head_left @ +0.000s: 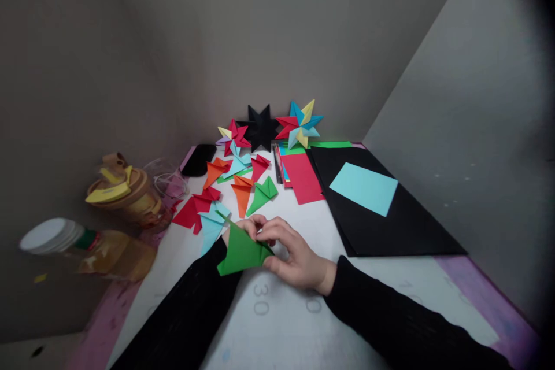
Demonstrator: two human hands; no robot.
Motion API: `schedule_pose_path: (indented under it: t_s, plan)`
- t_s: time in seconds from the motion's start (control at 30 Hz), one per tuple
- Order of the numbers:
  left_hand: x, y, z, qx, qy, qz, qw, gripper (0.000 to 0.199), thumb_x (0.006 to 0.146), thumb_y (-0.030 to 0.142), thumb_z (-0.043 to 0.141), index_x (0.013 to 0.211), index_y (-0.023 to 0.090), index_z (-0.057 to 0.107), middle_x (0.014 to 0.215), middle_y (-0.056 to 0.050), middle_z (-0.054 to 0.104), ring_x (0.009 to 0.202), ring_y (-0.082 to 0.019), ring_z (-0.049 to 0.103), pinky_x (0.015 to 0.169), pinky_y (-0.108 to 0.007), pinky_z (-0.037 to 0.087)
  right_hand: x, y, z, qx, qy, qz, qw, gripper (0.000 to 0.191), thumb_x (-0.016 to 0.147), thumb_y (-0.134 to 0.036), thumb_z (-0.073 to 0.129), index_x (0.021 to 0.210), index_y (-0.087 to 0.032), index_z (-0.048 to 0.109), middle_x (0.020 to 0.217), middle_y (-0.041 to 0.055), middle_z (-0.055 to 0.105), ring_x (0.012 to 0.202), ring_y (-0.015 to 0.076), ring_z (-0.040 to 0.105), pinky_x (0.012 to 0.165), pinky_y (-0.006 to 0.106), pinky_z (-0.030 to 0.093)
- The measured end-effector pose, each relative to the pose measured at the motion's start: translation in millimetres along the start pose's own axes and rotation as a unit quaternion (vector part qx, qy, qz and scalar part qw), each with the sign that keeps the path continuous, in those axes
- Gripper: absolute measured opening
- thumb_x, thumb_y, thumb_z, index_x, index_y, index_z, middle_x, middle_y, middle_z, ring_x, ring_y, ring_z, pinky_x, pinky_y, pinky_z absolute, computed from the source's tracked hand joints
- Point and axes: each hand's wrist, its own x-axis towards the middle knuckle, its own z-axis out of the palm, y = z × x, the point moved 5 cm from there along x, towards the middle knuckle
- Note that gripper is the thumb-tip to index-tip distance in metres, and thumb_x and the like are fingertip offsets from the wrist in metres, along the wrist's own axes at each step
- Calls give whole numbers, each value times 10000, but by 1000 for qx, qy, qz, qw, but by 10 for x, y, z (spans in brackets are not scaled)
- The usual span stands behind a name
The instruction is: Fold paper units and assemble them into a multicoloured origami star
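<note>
The green paper [241,252], folded into a roughly triangular piece with a layered, creased right corner, sits tilted between both hands [299,255] above the worktop [299,332], broad flat face showing, its slim tip pointing up and to the left, its wide edge nearest the body.

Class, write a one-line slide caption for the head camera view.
The left hand and right hand hold folded green paper, with colourful paper stars behind.
</note>
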Motion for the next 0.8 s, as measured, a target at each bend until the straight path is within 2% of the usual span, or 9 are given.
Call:
schedule_pose_path:
  t_s: [0.07,0.13,0.2,0.3,0.4,0.47,0.53,0.63,0.8]
  plan:
    - [-8,-41,85,-64,-80,-34,994,476,332,590,798,388,192,542,826,-58,605,613,-211,614,629,-421,509,10,10,-5,0,-3,6,1000,321,784,-253,589,1098,-243,523,974,72,505,853,201,513,758,373,474]
    - [9,-81,66,-81,-100,-40,991,419,327,500,836,418,194,565,869,-60,599,663,-222,619,640,-408,508,22,6,-23,5,1,5,1000,255,777,-247,596,1026,-234,540,968,69,498,895,208,513,796,382,463]
    - [45,-138,-4,-57,-75,-40,995,450,281,513,837,418,186,559,863,-77,609,707,-241,622,633,-398,508,30,0,-40,12,3,3,1000,155,772,-240,606,914,-222,547,971,67,493,941,215,513,839,392,445]
    - [76,-223,-98,-32,3,-24,999,490,239,513,832,416,178,521,777,-66,623,708,-221,611,620,-348,499,32,20,-54,12,11,14,1000,91,758,-216,622,800,-209,541,961,63,489,929,210,524,839,381,441]
    - [50,-299,-151,-13,85,-13,996,392,399,432,825,564,175,579,624,0,606,536,-124,544,497,-243,424,23,106,-89,-19,62,55,996,46,761,-178,610,773,-205,575,878,43,495,844,187,533,781,346,447]
    - [22,-338,-187,3,131,-16,991,341,524,414,784,663,161,603,513,40,568,423,-78,463,420,-207,346,8,188,-103,-32,91,96,991,43,770,-164,600,780,-203,612,818,27,500,743,159,524,681,302,444]
    - [5,-358,-228,14,166,-19,986,348,566,428,766,686,150,594,443,65,531,366,-61,418,379,-195,299,-8,260,-96,-26,99,128,987,59,776,-169,601,800,-200,644,780,18,508,660,137,504,590,270,421]
    - [-1,-365,-261,16,192,-25,981,394,555,457,772,696,143,579,438,71,539,352,-62,433,357,-186,306,-25,317,-75,-16,94,142,985,97,793,-184,595,835,-201,681,749,14,513,626,126,503,554,256,411]
    - [-15,-375,-229,-11,203,-45,978,461,519,456,795,782,132,599,586,27,651,442,-80,546,411,-182,432,-33,406,-86,-21,104,170,980,162,813,-178,569,894,-213,705,765,24,541,691,143,554,620,272,452]
